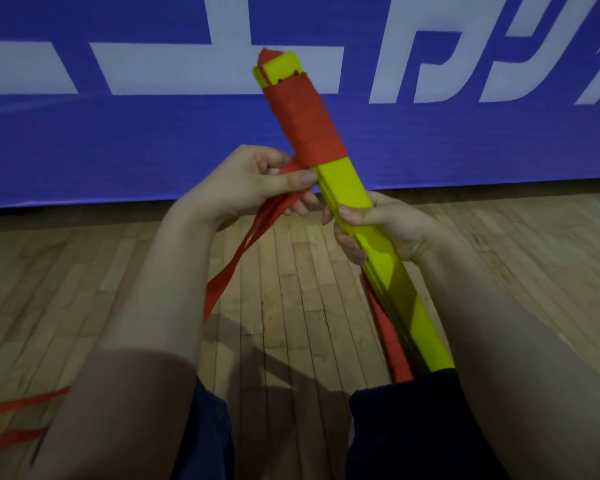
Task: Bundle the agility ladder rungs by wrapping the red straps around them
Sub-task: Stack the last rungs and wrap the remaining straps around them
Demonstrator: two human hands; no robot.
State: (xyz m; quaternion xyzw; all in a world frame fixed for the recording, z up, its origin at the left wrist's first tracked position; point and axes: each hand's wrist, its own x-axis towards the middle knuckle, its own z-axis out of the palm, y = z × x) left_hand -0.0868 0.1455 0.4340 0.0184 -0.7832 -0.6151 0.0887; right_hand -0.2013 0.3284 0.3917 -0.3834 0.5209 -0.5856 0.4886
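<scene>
Dark shorts fill the bottom edge; the near end of the stacked yellow rungs rests against them. The stack tilts up and away, its far end toward the blue banner. Wooden floor lies below the rungs.

Upper part of the rungs: red strap wound in tight, overlapping turns, far tip bare. Lower half is bare yellow. More red webbing hangs along the underside of the rungs near the shorts.

Right hand grips the rungs just below the wound part, fingers curled round the stack. Left hand pinches the free strap just left of the rungs, at the lowest turn; slack trails down-left to the floor.

Step in hand, by my reading: mid-wrap, roughly half the length covered. The next move likely calls for passing the strap round the stack under tension, the new turn laid beside the last, while the right hand steadies the rungs.
</scene>
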